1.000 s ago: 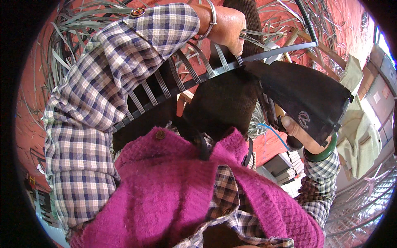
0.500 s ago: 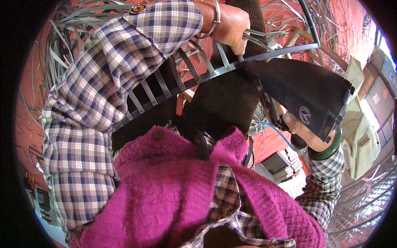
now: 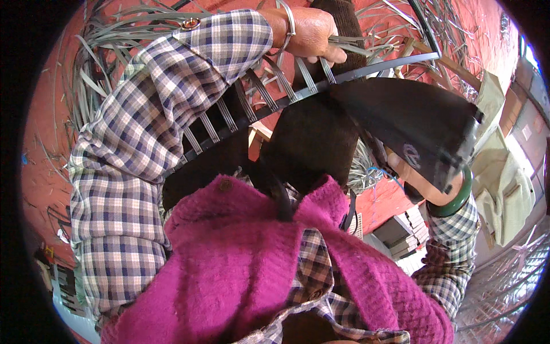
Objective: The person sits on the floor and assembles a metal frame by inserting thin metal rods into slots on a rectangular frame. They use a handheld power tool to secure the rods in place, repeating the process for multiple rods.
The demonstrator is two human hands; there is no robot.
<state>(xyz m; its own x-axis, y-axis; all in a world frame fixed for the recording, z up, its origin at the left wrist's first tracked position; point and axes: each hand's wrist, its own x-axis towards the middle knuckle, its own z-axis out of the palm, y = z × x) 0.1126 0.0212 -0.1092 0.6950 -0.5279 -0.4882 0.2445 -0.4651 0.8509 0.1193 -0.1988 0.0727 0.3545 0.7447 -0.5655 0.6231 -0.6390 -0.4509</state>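
Observation:
A dark metal frame (image 3: 395, 62) slants across my lap, with flat grey strips (image 3: 264, 90) crossing its bar at intervals. Beyond the bar, my left hand (image 3: 312, 35) is closed on a bundle of thin grey strips (image 3: 358, 45) that stick out past its fingers. On the right, my right hand (image 3: 417, 179) grips a black tool that looks like an air stapler (image 3: 409, 112); most of the fingers are hidden behind it. The tool's narrow nose points left and meets the bar just beside the last crossing strip. A blue hose (image 3: 385, 175) shows near its grip.
Loose grey strips (image 3: 94, 63) lie heaped over the red floor (image 3: 48, 137), and a coil of them (image 3: 362, 172) sits past my knees. Pale cloth (image 3: 504, 198) hangs at the right. A wooden bar (image 3: 450, 67) stands behind the tool.
My left hand has lifted slightly away from the bar, uncovering more of the strip there. The tool has turned a little, its nose still at the bar.

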